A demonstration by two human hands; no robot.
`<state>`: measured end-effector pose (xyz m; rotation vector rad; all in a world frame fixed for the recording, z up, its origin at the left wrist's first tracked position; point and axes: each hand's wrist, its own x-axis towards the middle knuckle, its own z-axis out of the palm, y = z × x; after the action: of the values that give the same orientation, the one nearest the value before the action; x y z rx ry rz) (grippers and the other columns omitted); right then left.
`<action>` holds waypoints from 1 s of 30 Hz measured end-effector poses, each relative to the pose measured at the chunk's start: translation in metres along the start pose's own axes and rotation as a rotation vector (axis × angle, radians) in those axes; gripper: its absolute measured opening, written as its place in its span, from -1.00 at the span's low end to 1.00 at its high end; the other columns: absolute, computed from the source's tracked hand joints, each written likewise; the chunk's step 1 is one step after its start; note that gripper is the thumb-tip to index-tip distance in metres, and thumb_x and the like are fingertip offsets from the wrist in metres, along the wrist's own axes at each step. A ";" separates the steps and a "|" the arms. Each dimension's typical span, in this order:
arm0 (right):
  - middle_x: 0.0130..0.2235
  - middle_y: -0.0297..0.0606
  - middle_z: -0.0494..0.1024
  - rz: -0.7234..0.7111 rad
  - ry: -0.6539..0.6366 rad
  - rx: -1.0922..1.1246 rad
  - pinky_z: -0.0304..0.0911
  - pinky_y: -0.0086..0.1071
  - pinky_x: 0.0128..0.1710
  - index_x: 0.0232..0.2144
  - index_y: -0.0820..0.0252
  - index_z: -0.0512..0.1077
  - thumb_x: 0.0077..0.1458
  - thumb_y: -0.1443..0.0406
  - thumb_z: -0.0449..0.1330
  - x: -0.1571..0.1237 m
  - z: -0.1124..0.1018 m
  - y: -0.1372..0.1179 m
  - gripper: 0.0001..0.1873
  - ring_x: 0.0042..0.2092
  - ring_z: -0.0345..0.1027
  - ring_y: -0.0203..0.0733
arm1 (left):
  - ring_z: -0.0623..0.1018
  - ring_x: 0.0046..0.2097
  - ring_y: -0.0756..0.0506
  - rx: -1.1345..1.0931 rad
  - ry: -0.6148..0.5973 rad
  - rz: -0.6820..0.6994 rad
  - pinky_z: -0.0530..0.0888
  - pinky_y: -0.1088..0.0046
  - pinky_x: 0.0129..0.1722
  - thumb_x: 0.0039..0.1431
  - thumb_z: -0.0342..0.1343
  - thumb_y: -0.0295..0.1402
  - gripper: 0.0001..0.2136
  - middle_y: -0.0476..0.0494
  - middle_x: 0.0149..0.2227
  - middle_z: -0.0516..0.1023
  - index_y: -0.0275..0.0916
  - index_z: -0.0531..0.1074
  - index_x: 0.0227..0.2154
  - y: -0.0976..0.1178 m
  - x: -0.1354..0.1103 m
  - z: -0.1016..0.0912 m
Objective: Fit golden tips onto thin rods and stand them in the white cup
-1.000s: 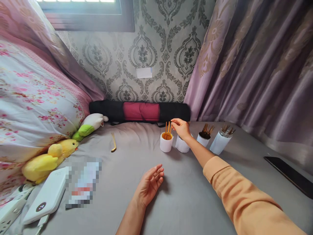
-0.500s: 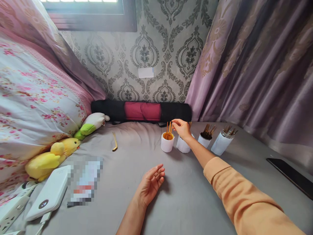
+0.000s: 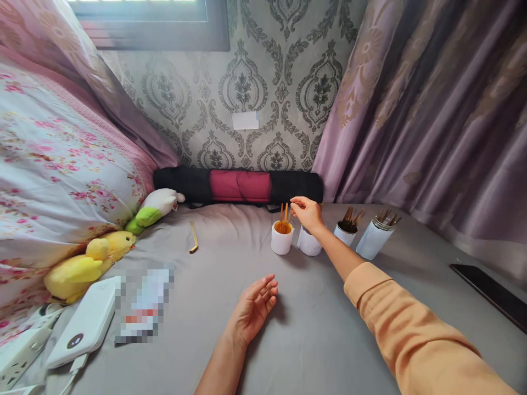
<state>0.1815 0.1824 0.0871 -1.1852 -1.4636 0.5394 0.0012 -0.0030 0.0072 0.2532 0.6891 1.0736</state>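
Observation:
My right hand (image 3: 308, 214) is above the leftmost white-wrapped cup (image 3: 281, 244), thumb and fingertips pinched on the top of a thin brown stick (image 3: 289, 213). The stick's lower end goes down into the cup, where a few orange-brown sticks (image 3: 282, 215) stand. Behind my right hand and wrist, a second white-wrapped cup (image 3: 308, 246) is partly hidden. Closer to me, my left hand (image 3: 255, 311) rests on the grey sheet (image 3: 197, 307), palm turned inward, fingers loosely bent and apart, holding nothing.
To the right stand a third cup (image 3: 345, 237) and a tilted-looking jar (image 3: 373, 242), both with dark sticks. A phone (image 3: 489, 293) lies far right. At left are a bent gold piece (image 3: 194, 238), plush toys (image 3: 78, 271) and a power bank (image 3: 88, 323). A rolled black-and-red bag (image 3: 241, 186) lines the wall.
The view has shifted very slightly. My right hand keeps its pinch on the stick at the leftmost cup, and my left hand stays in place.

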 end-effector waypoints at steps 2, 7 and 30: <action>-0.48 -0.31 0.47 -0.009 0.013 -0.007 0.34 -0.43 -0.52 -0.35 0.19 0.44 -0.11 0.24 0.10 0.001 -0.002 -0.002 -0.76 -0.50 0.37 -0.32 | 0.49 -0.33 0.00 0.005 0.000 0.000 0.44 0.52 -0.34 -0.02 0.13 -0.42 -0.76 -0.23 -0.27 0.48 -0.37 0.42 -0.24 0.000 0.000 0.000; -0.50 -0.33 0.48 -0.005 0.005 -0.064 0.34 -0.42 -0.48 -0.36 0.18 0.45 -0.12 0.25 0.10 0.001 -0.002 0.001 -0.77 -0.51 0.36 -0.33 | 0.49 -0.34 0.01 0.009 0.004 -0.003 0.44 0.52 -0.35 -0.01 0.13 -0.42 -0.77 -0.22 -0.28 0.48 -0.36 0.42 -0.24 0.001 0.000 0.001; -0.30 -0.19 0.51 0.099 -0.015 0.038 0.35 -0.41 -0.40 -0.16 0.22 0.36 -0.01 0.33 0.01 -0.018 -0.011 0.008 -0.68 -0.38 0.42 -0.31 | 0.47 -0.32 0.00 0.008 -0.021 -0.005 0.43 0.53 -0.33 -0.02 0.13 -0.43 -0.76 -0.21 -0.28 0.46 -0.39 0.43 -0.24 -0.001 0.004 -0.002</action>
<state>0.1927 0.1665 0.0748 -1.2311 -1.4068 0.6423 0.0015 -0.0004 0.0040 0.2697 0.6752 1.0624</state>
